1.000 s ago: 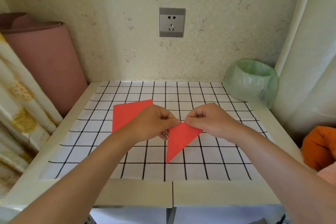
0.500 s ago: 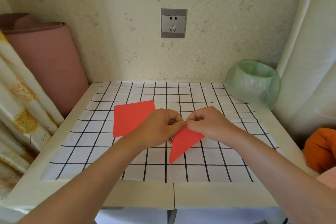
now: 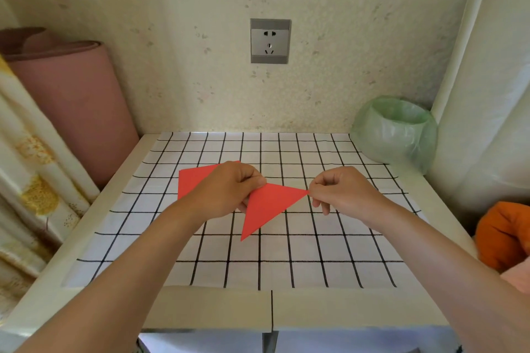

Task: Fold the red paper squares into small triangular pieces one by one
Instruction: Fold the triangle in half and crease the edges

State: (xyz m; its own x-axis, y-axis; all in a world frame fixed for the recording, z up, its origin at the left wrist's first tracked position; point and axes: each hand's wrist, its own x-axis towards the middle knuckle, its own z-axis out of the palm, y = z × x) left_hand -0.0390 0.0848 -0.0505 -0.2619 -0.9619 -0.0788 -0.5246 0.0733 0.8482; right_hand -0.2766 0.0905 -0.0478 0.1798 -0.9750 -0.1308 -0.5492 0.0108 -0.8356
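- Since half a second ago the two hands have drawn apart, the right hand (image 3: 341,192) sliding out along the upper edge of the folded red paper triangle (image 3: 269,206) to its right corner. The triangle now shows broader between them.
- Behind everything stands a cream speckled wall (image 3: 172,66).
- Below it, the white surface (image 3: 315,306) carries a white sheet ruled with a black grid (image 3: 286,252), which covers most of its top.
- At the right edge hangs a pale white curtain (image 3: 487,94), and at the left a cream curtain with yellow flowers (image 3: 28,180).
- A rolled dusty-pink mat (image 3: 71,103) leans in the far left corner, beside the surface.
- A round bin lined with a pale green plastic bag (image 3: 395,132) sits at the far right corner of the surface.
- An orange cloth bundle (image 3: 504,232) lies off the right side.
- The left hand (image 3: 229,189) pinches the triangle's upper left corner, fingers curled.
- The right hand pinches the right corner between thumb and forefinger, its other fingers curled under.
- A flat red paper square (image 3: 195,180) lies on the grid sheet, partly hidden behind the left hand.
- The triangle hangs between both hands over the middle of the sheet, its long tip pointing toward the person. Whether that tip touches the sheet I cannot tell.
- A grey wall socket (image 3: 269,41) is set in the wall above.
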